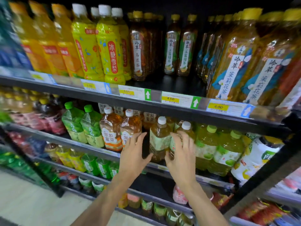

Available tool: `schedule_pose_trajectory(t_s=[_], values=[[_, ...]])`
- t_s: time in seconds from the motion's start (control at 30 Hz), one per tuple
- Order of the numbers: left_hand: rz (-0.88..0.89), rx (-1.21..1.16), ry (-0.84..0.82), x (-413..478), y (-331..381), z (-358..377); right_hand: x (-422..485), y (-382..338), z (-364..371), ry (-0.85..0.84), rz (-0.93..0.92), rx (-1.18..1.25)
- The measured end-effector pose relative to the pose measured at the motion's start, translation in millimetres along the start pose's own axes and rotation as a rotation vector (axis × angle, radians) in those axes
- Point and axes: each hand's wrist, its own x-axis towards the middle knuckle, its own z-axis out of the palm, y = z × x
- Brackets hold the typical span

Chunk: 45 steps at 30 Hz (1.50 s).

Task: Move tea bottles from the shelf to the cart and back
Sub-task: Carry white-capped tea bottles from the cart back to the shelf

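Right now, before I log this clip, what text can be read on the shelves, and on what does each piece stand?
"冰糖雪梨": yellow-green white-capped plastic bottle.
"冷萃 乌龙茶": dark brown slim bottle.
"冷萃 玉露绿茶": green-labelled slim bottle.
"冷萃 茉莉花茶": big amber bottle with blue-and-white label.
"茉莉蜜茶": amber bottle with orange-and-white label.
"4.00": yellow price tag, and two more alike.
Other labels and barcodes: too blurred to read.

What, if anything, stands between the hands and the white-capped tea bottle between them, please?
Nothing visible does. The bottle stands at the front of the shelf, with the left hand and right hand open either side; the right hand's fingers overlap a neighbouring bottle.
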Motion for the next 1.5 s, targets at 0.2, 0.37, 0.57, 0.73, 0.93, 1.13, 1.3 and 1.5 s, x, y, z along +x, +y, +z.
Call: schedule_pose_trajectory(t_s=[0.2, 0.37, 0.57, 0.73, 0.93, 1.13, 1.3, 1.5], values=[[0.013, 0.336, -0.105, -2.8, -22.9, -54.3, 24.3, -46.4, -7.0, -0.167, -0.251, -0.169], [-0.040, 0.528, -0.213, -15.0, -46.8, -106.3, 36.4, -93.9, -8.6, -0.281, -0.414, -0.196], [-0.172, 0.643, -0.248, -67.4, -80.1, -176.0, 14.1, -168.1, -4.4, -0.386, -0.567, -0.161], [-0.314, 0.696, -0.233, -133.4, -108.1, -237.6, -27.6, -238.8, -4.2, -0.502, -0.676, -0.137], [-0.458, 0.726, -0.187, -223.0, -131.8, -305.2, -80.8, -323.5, -7.8, -0.522, -0.815, -0.045], [-0.580, 0.760, -0.129, -293.2, -154.5, -370.4, -125.5, -398.2, -10.1, -0.555, -0.937, 0.013], [-0.718, 0.797, -0.084, -327.7, -176.2, -425.5, -143.1, -455.3, -5.6, -0.594, -1.012, 0.085], [-0.809, 0.881, -0.063, -345.9, -217.2, -459.6, -139.9, -528.5, 17.4, -0.613, -1.085, 0.130]])
